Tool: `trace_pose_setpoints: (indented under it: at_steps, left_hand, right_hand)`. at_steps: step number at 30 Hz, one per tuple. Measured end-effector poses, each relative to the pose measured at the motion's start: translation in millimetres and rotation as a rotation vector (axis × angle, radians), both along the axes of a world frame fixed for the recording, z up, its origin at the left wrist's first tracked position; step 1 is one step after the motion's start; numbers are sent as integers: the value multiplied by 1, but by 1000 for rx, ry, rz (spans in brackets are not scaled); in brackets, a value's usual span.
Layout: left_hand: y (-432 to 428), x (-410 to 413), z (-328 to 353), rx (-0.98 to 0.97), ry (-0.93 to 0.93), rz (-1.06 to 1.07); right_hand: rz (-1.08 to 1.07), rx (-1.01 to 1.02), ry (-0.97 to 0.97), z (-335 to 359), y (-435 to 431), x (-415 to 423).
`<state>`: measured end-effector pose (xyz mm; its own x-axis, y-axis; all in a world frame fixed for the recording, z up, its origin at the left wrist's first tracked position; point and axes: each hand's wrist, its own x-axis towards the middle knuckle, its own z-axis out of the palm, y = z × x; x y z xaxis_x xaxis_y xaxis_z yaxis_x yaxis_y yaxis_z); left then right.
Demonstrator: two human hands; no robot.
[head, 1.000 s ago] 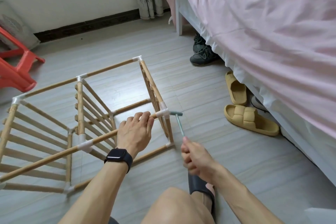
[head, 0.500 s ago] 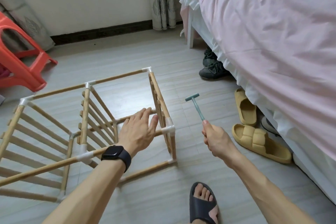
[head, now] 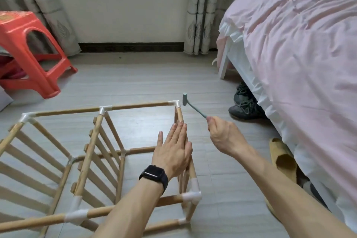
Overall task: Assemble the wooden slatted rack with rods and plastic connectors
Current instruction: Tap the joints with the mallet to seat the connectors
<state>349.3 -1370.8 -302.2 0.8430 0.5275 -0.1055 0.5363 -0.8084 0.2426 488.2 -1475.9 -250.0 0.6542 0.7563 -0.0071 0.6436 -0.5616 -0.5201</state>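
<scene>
While the pale wooden slatted rack (head: 90, 141) stands on the grey plank floor (head: 135, 81) as an open box of round rods (head: 135, 105) joined by white plastic connectors (head: 192, 196), the person's left hand (head: 172, 152) lies flat along the top rod of its right end panel. The fingers are straight and close together, pointing away from the person, and the thumb is spread out to the left. A black smartwatch (head: 153, 175) sits on that wrist.

The right hand (head: 222, 133) is raised just right of the rack, its fingers curled tightly round the thin handle of a small grey-green hammer (head: 195, 109). The hammer's head is just beside the far right corner connector (head: 176, 103); whether the two touch cannot be told.

Slatted panels form the rack's left end, middle divider and right end.

A red plastic stool (head: 29, 48) stands at the left. A bed with a pink cover (head: 299, 54) fills the right side, with dark shoes (head: 244, 106) and a tan slipper (head: 284, 158) at its edge.
</scene>
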Motion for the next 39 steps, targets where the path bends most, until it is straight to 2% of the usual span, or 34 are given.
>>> trace_pose_setpoints:
  at_steps: [4, 5, 7, 9, 12, 13, 15, 16, 17, 18, 19, 20, 22, 23, 24, 25, 27, 29, 30, 31, 33, 34, 35, 39]
  left_hand:
    - [3, 3, -1, 33, -10, 15]
    - [3, 4, -1, 24, -19, 22]
    - [3, 4, -2, -3, -22, 19]
    - [3, 3, -1, -8, -25, 17]
    - [3, 2, 0, -3, -36, 18]
    - [2, 2, 0, -6, -31, 15]
    - [2, 3, -1, -3, -37, 29]
    - [3, 3, -2, -8, -43, 33]
    - [3, 3, -2, -19, -49, 29]
    - [3, 4, -2, -24, -51, 22]
    - [3, 4, -4, -20, -54, 22]
    - [3, 4, -4, -8, -51, 25]
    - [2, 3, -4, 12, -38, 25]
    - [2, 3, -4, 22, -33, 20]
    - [1, 3, -4, 24, -24, 13]
    - [2, 4, -5, 24, -26, 15]
    - [4, 4, -4, 5, -34, 29]
    - [4, 4, -4, -1, -29, 21]
    - [4, 4, -4, 13, -26, 19]
    - [3, 4, -3, 23, -21, 20]
    - [3, 4, -4, 21, -8, 17]
    - [3, 4, -3, 18, -1, 13]
    - [2, 3, -2, 25, 6, 9]
    - [4, 5, -1, 2, 26, 21]
  right_hand:
    - [55, -4, -85, -11, 28, 17]
    - [39, 52, -86, -6, 33, 19]
    - [-19, 328, -57, 3, 37, 13]
    - [-78, 395, -76, 4, 42, 9]
    - [-49, -56, -19, -9, 49, 9]
    - [-52, -115, -16, -9, 49, 13]
    - [-95, 127, 2, 2, 48, 18]
    - [-159, 315, 13, 7, 48, 18]
    - [-190, 484, -13, 10, 47, 16]
    - [-179, 567, -53, 7, 46, 16]
    - [-148, 542, -58, 4, 47, 15]
    - [-96, 376, -47, -3, 49, 17]
    - [-4, -100, -37, -18, 50, 19]
    - [54, -240, -88, -19, 50, 23]
    - [104, -254, -130, -17, 50, 25]
    - [74, -116, -111, -13, 51, 28]
    - [-52, 287, -67, 1, 52, 28]
    - [-76, 545, -138, 4, 52, 27]
    - [-51, 528, -160, 2, 55, 28]
    - [1, 377, -152, -7, 61, 31]
    - [96, -131, -119, -25, 70, 32]
    - [111, -242, -129, -28, 72, 36]
    - [110, -217, -113, -29, 70, 39]
    - [-54, 159, 87, -24, 49, 36]
